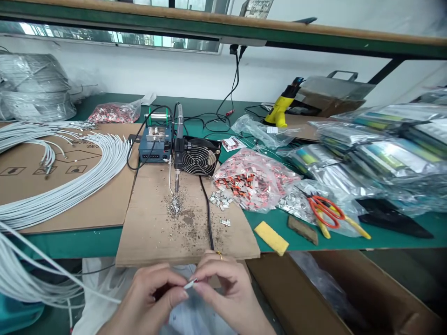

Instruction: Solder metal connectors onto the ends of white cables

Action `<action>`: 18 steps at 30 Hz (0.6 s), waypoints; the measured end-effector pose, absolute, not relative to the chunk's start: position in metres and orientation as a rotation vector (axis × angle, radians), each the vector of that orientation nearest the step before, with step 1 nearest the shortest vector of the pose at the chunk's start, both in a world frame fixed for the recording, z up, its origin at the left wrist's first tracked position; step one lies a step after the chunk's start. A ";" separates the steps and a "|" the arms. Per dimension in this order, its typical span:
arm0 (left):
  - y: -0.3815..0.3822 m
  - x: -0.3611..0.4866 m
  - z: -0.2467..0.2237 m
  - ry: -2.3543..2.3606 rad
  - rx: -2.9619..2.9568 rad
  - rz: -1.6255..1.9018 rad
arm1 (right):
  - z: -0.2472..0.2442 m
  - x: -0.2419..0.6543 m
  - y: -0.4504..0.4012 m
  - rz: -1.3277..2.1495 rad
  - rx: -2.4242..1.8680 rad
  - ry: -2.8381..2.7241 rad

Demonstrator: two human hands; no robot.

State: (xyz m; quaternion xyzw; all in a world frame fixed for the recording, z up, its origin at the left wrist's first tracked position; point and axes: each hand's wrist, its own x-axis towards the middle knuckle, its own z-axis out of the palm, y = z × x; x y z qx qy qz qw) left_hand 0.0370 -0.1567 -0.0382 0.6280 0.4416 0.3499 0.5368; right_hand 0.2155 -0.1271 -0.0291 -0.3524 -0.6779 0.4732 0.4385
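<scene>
My left hand (150,291) and right hand (226,284) meet just off the near edge of the middle cardboard sheet (157,232), below its centre. Each pinches one end of a small white piece (190,284) between thumb and forefinger, with a speck of red beside my right fingertips. A white cable (94,294) runs in from the left to my left hand; whether it joins the piece, I can't tell, as my fingers hide it.

With something this slight, I'd judge a light, even pinch best: forefingers braced, both wrists low and level, the ends lined up by small thumb rolls rather than by squeezing. Any tug from that cable could twist the piece, so some slack on my left would help.

Further out, the soldering iron (179,139) hangs tip-down over a heap of grey crumbs (175,205) in the middle of the sheet; my knuckles are best well short of it. Loose metal pieces (220,200) lie towards the sheet's right edge, next to a bag of orange-and-silver parts (251,181) that straddles it. Past the near right corner sits a yellow pad (271,237), by the table's near edge.
</scene>
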 end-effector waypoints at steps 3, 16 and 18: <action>-0.158 0.037 -0.038 0.994 1.353 0.811 | -0.027 0.216 -0.127 1.156 -0.825 -1.712; -0.152 0.034 -0.025 1.069 1.938 0.993 | -0.033 0.208 -0.135 1.334 -0.812 -1.522; -0.153 0.035 -0.023 1.052 1.972 0.989 | -0.044 0.201 -0.137 1.739 -0.703 -1.123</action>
